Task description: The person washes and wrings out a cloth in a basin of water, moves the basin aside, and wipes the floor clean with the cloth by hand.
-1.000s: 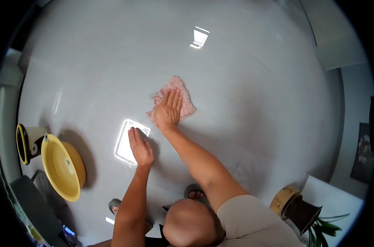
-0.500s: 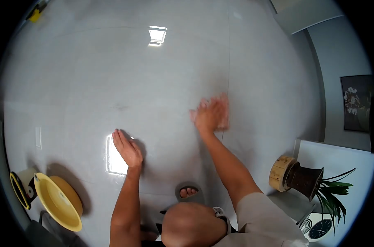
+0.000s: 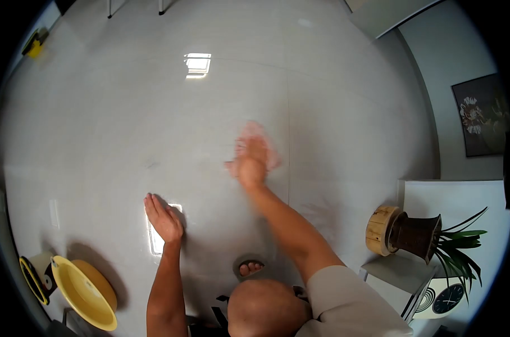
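Fingers (image 3: pixel 256 143) of the right hand (image 3: pixel 251 163): laid over the cloth, blurred; whether spread or pinching, I cannot tell.
Pink cloth (image 3: pixel 250 129): under that hand on the pale floor (image 3: pixel 114 129), just left of the seam (image 3: pixel 288 123).
Change: half a second ago the cloth overlapped the seam; now it has swung left, so the wiped patch has shifted and the seam shows beside it.
Left hand (image 3: pixel 168 223): nothing held, fingers straight and pressed together beside a bright reflection; floor contact unclear.
Yellow basin (image 3: pixel 81 292): farther left, no lettering readable.
Clock (image 3: pixel 447 299): far right, dark face, marks too small to read.
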Available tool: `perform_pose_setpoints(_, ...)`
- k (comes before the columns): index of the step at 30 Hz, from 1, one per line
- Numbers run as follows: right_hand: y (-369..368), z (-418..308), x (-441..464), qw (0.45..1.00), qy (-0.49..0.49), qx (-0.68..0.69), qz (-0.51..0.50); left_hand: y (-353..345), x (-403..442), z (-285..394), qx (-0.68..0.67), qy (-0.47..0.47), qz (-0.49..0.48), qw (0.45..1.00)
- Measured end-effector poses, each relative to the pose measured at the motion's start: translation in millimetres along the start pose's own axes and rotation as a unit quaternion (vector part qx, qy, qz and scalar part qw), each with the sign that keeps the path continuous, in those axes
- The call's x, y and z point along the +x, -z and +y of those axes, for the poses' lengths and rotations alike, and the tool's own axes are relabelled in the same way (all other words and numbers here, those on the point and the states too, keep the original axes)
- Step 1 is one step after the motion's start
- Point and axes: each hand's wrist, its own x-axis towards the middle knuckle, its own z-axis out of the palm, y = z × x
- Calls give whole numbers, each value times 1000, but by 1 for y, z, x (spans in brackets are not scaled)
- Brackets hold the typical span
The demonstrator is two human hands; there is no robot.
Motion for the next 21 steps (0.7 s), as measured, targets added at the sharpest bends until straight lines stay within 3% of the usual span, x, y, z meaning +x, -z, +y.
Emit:
perform_pose_setpoints(2,13,68,-2,989,-135,-62,15,-10,6,9,0,-13,13,1000)
perform_pose_setpoints(4,47,86,22,961,-208,-181,19,-17,10,19,24,-5,25,999)
perform_pose_setpoints(7,46,77,72,985,-150,-87,11,-21,11,18,10,3,33,999)
perform_pose_setpoints(9,34,36,102,979,-53,-188,-66,-16,12,17,-3,6,19,1000)
perform_pose_setpoints(11,-22,6,127,979,38,-179,-91,-11,12,19,-15,6,7,1000)
perform_pose_setpoints(12,-65,-4,131,987,75,-119,-79,-10,12,18,-26,18,-5,1000)
perform_pose_setpoints(17,-57,-158,85,951,260,63,-152,11,11,8,-111,33,-43,992)
perform_pose_setpoints(21,-47,-139,48,954,237,109,-148,31,5,-21,-49,37,-12,998)
